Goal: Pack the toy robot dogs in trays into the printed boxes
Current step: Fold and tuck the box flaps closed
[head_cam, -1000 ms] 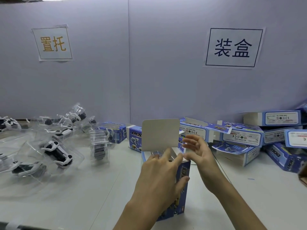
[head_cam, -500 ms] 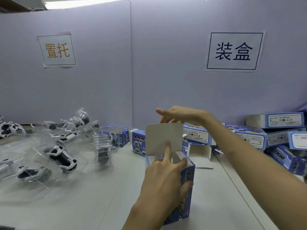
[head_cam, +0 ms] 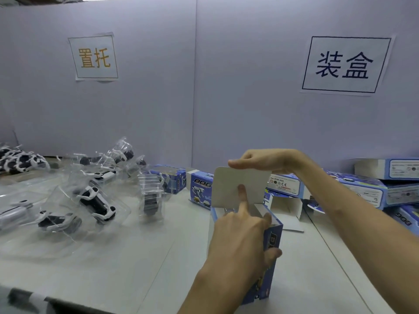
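A blue printed box (head_cam: 273,248) stands upright in front of me with its white top flap (head_cam: 229,186) raised. My left hand (head_cam: 238,241) grips the box from the near side, its index finger pointing up against the flap. My right hand (head_cam: 265,160) reaches in from the right and holds the flap's top edge, thumb on the near face. Toy robot dogs in clear trays (head_cam: 95,202) lie spread over the left half of the table. What is inside the box is hidden.
Blue printed boxes (head_cam: 353,189) are piled at the back right, one (head_cam: 286,206) lying open behind the held box. More boxes (head_cam: 199,189) stand at mid back. A stack of clear trays (head_cam: 150,196) stands left of centre. Loose dogs (head_cam: 20,159) lie far left.
My right hand rose from beside the box opening to above the flap and now holds its top edge. My left hand stayed on the box, index finger now up on the flap.
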`<state>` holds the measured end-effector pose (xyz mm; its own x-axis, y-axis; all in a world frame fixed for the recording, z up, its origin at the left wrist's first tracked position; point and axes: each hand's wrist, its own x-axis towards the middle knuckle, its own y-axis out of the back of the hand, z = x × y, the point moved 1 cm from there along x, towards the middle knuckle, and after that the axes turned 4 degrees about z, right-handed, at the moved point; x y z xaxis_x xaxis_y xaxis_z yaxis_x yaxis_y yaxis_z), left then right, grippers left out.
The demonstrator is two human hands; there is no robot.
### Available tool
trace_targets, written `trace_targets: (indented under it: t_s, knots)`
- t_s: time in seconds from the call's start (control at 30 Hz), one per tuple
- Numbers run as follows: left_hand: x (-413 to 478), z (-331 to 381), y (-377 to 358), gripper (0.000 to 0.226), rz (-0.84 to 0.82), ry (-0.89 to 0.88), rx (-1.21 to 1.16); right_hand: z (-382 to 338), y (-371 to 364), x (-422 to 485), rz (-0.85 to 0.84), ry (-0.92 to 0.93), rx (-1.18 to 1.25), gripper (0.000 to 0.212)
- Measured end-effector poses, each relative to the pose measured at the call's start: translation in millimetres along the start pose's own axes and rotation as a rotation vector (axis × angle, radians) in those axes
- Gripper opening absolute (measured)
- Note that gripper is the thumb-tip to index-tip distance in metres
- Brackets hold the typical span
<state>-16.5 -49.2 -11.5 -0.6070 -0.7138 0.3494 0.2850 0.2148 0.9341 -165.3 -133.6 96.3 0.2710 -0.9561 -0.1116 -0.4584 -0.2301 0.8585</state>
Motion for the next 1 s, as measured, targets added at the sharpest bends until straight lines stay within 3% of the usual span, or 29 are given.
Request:
trace_targets:
  t_s: [0.07,0.1,0.27,0.4,0.6,0.77,1.0]
  knots:
    - [0.3,-0.2,-1.3,0.065,0.01,-0.004,0.005,1.0,0.0,0.1,0.074,0.053,-0.02,0.114]
    - [0.5,-0.1,-1.7,0.065,0.014,-0.006,0.007,1.0,-3.0,0.1,0.092,0.076,-0.011,0.108]
    - [2.0,-0.1,-1.9,0.067,0.014,-0.011,0.012,-1.8,-10.2,-7.8,0.012,0.121,0.051,0.06]
    - [2.8,0.6,-0.2,0.068,0.006,-0.012,0.02,1.6,-14.1,-4.1,0.086,0.148,0.003,0.033]
    - [1.7,-0.4,1.2,0.069,0.019,-0.036,0.032,8.6,-25.5,6.0,0.254,0.188,0.092,0.064]
    - [-3.3,-2.0,-2.0,0.067,0.104,-0.082,0.031,5.4,-27.6,6.5,0.292,0.184,0.098,0.051]
    - [-6.6,-6.2,-11.0,0.061,0.254,-0.118,0.017,4.8,-36.3,-24.1,0.019,0.163,0.123,0.041]
